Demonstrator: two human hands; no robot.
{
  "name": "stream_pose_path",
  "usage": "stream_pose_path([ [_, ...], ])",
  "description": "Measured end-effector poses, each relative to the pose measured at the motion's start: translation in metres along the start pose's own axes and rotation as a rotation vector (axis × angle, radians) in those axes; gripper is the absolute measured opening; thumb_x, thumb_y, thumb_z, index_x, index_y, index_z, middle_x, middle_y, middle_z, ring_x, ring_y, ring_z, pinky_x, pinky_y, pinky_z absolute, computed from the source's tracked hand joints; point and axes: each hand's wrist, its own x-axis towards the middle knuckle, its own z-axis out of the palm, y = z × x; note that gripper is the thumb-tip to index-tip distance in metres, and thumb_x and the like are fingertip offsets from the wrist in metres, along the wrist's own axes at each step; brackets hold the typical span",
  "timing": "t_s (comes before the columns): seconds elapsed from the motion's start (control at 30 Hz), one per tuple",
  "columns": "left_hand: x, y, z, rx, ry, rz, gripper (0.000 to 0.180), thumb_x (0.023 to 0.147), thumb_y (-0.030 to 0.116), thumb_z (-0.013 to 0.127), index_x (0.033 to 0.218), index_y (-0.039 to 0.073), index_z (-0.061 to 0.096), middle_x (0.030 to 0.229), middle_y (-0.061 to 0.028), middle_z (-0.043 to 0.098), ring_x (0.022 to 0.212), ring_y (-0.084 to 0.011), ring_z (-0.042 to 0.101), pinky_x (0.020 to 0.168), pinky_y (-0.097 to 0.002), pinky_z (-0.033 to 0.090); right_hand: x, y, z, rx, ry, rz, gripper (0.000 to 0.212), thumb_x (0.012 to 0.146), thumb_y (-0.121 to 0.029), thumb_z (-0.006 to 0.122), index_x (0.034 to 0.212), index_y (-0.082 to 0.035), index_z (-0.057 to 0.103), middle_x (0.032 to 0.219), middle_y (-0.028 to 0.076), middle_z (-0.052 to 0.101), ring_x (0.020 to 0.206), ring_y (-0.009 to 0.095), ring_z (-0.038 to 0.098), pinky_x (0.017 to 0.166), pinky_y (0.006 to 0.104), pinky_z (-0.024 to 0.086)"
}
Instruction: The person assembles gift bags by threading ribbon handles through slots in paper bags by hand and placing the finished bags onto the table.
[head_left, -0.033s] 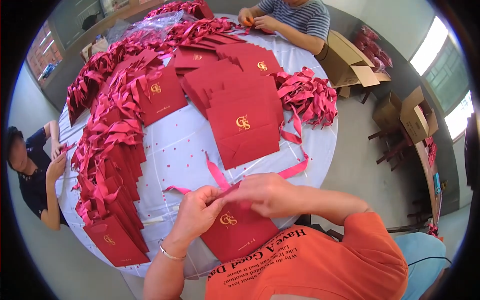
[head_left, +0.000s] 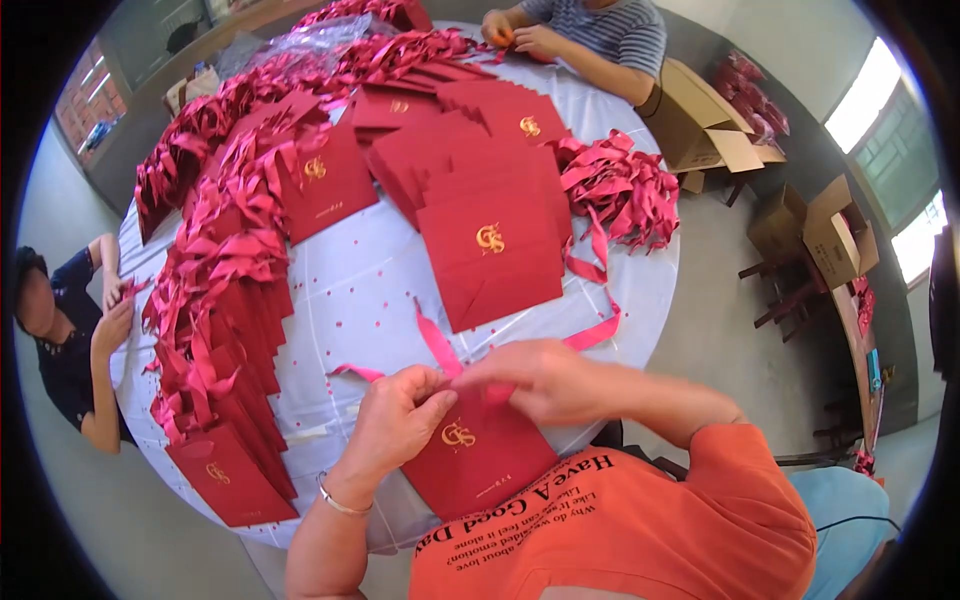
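Red bag (head_left: 490,465) lay in front of me at the near edge of the round, white-covered table (head_left: 350,265), gold emblem (head_left: 458,436) up, its lower end against my orange shirt (head_left: 600,520). L hand (head_left: 400,425), w/ bangle (head_left: 342,498) at wrist, had thumb + fingers pinched narrow on the bag's top edge. R hand (head_left: 545,380) was at same edge, just beside L, fingers bent; motion-blurred, so couldn't tell if they gripped anything. A bit of pink showed under R fingers.

Pink ribbon (head_left: 435,335) stuck out past the top edge, away from me; another strip (head_left: 355,372) ran out L of it, a third (head_left: 595,335) R, beyond my R hand.

Surroundings: stack of flat red bags (head_left: 500,280) ahead, overlapping; ribbon heap (head_left: 625,195) just R of it. Long row of bags w/ ribbons (head_left: 230,485) curved along L side of table. Small reddish dots (head_left: 355,242) scattered on cover btwn row + stack. Clear plastic (head_left: 270,55) at far side.

Co-worker in dark top (head_left: 75,340) sat L, hands at table edge; co-worker in striped shirt (head_left: 625,50) far side, w/ sth orange (head_left: 497,35) at one hand. Open cartons (head_left: 838,245) stood off R.
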Motion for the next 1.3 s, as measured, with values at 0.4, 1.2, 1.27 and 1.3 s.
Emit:
stream_pose_path([
  [0.4, -0.001, 0.014, -0.012, -0.1, -0.107, -0.125, 0.014, 0.093, 0.01, 0.063, 0.099, -0.002, 0.068, 0.074, 0.0064, 0.063, 0.066, -0.0005, 0.05, 0.056, -0.0214, 0.041, -0.003, 0.013, -0.022, 0.744, 0.036, 0.558, 0.012, 0.092, -0.009, 0.065, 0.102, -0.002, 0.064, 0.095, 0.0, 0.063, 0.084, 0.006, 0.058, 0.074, 0.022, 0.047],
  [1.2, -0.003, 0.015, -0.029, -0.43, -0.392, -0.168, 0.027, 0.099, 0.006, 0.055, 0.124, -0.002, 0.06, 0.107, 0.0027, 0.064, 0.095, -0.0021, 0.056, 0.084, -0.0199, 0.047, -0.011, -0.005, 0.003, 0.075, 0.121, -0.038, 0.011, 0.079, -0.006, 0.079, 0.086, -0.004, 0.07, 0.074, 0.005, 0.064, 0.059, 0.015, 0.061, 0.053, 0.0273, 0.048],
  [1.27, -0.003, 0.015, -0.029, -0.444, -0.403, -0.172, 0.027, 0.099, 0.006, 0.054, 0.124, -0.002, 0.06, 0.107, 0.0029, 0.064, 0.096, -0.0021, 0.055, 0.085, -0.0201, 0.047, -0.016, -0.01, -0.004, 0.449, 0.052, 0.434, 0.006, 0.083, -0.004, 0.071, 0.087, -0.003, 0.068, 0.08, 0.008, 0.067, 0.069, 0.015, 0.065, 0.057, 0.0273, 0.05],
  [1.3, -0.003, 0.015, -0.03, -0.448, -0.404, -0.176, 0.027, 0.099, 0.006, 0.054, 0.124, -0.002, 0.06, 0.107, 0.0029, 0.064, 0.096, -0.0021, 0.055, 0.085, -0.0201, 0.047, -0.016, -0.011, -0.004, 0.473, 0.059, 0.507, 0.008, 0.085, -0.004, 0.07, 0.092, -0.001, 0.067, 0.08, 0.008, 0.069, 0.073, 0.016, 0.067, 0.062, 0.0277, 0.051],
])
